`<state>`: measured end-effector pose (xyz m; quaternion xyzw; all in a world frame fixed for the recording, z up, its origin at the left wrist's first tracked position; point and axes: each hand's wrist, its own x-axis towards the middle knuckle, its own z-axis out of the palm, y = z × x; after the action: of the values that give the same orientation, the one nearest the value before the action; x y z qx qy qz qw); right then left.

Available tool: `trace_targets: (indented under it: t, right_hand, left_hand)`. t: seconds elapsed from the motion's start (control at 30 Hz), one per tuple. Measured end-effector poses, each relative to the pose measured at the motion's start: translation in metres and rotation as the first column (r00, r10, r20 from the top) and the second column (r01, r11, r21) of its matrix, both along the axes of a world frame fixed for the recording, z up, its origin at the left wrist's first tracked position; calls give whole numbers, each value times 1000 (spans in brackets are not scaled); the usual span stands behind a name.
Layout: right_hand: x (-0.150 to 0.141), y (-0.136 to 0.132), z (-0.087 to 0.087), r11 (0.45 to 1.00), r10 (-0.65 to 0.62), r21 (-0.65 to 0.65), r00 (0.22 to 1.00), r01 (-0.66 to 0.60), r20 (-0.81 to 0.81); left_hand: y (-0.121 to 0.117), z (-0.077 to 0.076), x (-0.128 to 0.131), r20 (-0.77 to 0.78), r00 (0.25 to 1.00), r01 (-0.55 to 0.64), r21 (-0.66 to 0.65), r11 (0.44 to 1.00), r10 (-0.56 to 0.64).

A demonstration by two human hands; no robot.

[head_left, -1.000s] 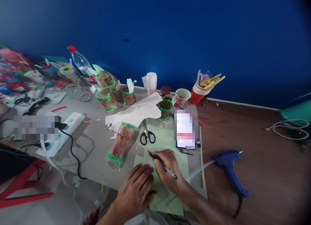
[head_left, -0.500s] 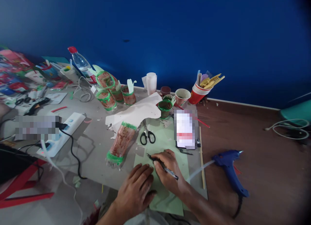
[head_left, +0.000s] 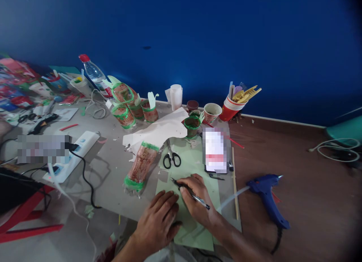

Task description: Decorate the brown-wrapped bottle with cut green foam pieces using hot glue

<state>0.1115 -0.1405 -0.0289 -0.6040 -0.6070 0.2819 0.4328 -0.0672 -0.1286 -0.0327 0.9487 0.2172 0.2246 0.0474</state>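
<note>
Pale green paper (head_left: 198,231) lies on the table in front of me. My right hand (head_left: 195,196) rests on it, fingers closed round a black pen (head_left: 200,201) whose tip points up and left onto the sheet. Flat across the paper's left edge is my left hand (head_left: 160,218), fingers stretched out and holding nothing. Above the hands are black-handled scissors (head_left: 172,160), their blades partly under white paper (head_left: 158,131). To the left a brown-coated bottle piece (head_left: 143,165) with green ends lies on its side.
A phone (head_left: 215,150) and a pen cap (head_left: 217,176) lie right of the paper. A blue glue gun (head_left: 267,198) is at far right. Brown-and-green pots (head_left: 149,111) and a cup of plastic tools (head_left: 233,107) stand at the back. Left is a power strip (head_left: 73,156) with cables.
The pen in my right hand has shifted and tilted very slightly, its tip a little to the left. My left hand and the other things have stayed in place.
</note>
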Motion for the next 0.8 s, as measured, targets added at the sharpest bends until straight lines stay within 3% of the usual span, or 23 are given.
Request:
trace_targets:
  t: [0.2,0.8]
  right_hand:
    - [3,-2,-6,995,-95,15,995,94,22]
    - [2,2,-6,996,-89,37,992,86,86]
  left_hand:
    - [0,-1,-1,-11,1000,-1,-13,1000,1]
    - [1,-2,-2,-29,1000,1,-24,1000,-1]
